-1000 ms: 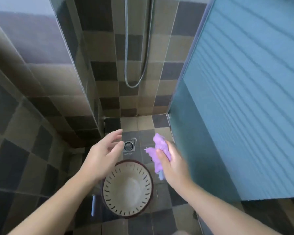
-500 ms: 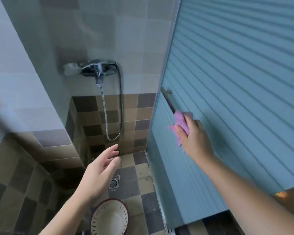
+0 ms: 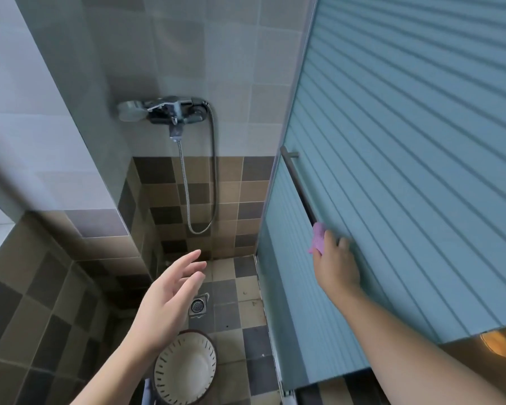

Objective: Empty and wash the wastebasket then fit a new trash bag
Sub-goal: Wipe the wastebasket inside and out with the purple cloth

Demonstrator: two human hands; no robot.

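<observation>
A home bathroom's shower stall. A shower mixer tap (image 3: 173, 111) with hose (image 3: 200, 182) hangs on the far tiled wall. A floor drain (image 3: 198, 306) sits in checkered tiles, beside a frosted sliding door (image 3: 406, 171) on the right.

The left hand (image 3: 165, 302) hangs in the air with its fingers straight and slightly spread, palm turned inward, forearm bare. The right hand (image 3: 335, 263) reaches up and forward on an outstretched bare arm, its fingers curled, pinching a purple cloth (image 3: 318, 239).
</observation>
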